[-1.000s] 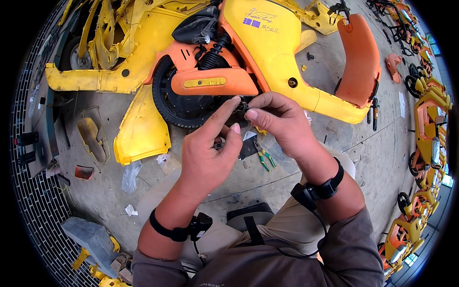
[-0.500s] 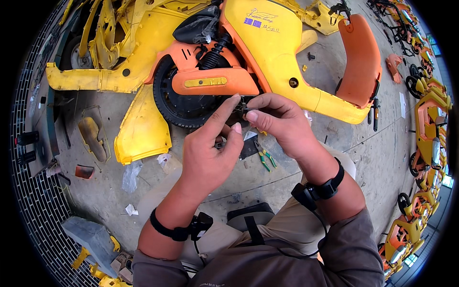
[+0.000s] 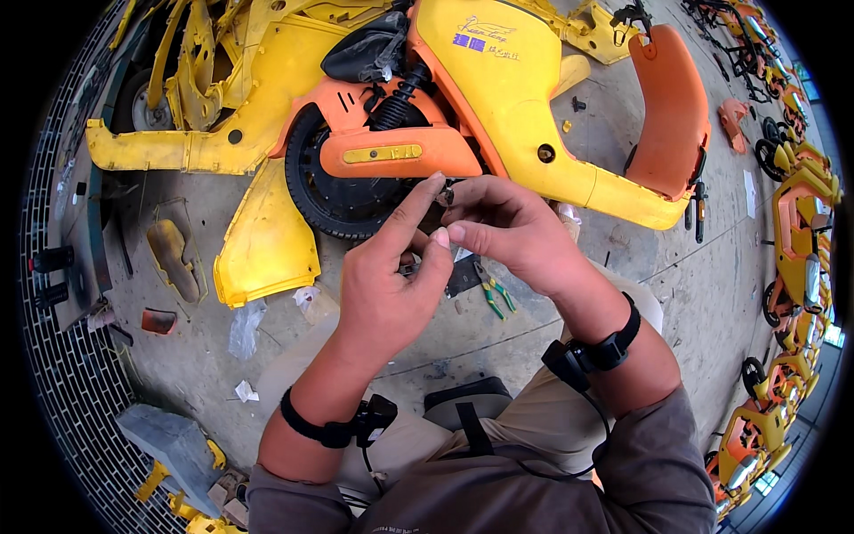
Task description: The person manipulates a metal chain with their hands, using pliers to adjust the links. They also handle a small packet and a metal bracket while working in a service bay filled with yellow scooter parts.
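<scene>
Mid-frame, the bare left hand (image 3: 387, 285) had thumb and forefinger apart, perhaps for clearance. Whether the bare right hand (image 3: 527, 238) pinched the small dark piece (image 3: 446, 194), I couldn't tell.

Bare left hand (image 3: 382, 280) and right hand (image 3: 525, 238) have their fingertips bunched around some tiny dark part (image 3: 447, 195), right by a yellow-and-orange scooter's (image 3: 498, 98) black wheel (image 3: 356, 203), with green-handled pliers (image 3: 490, 289) just lying on the concrete floor (image 3: 698, 294).
</scene>
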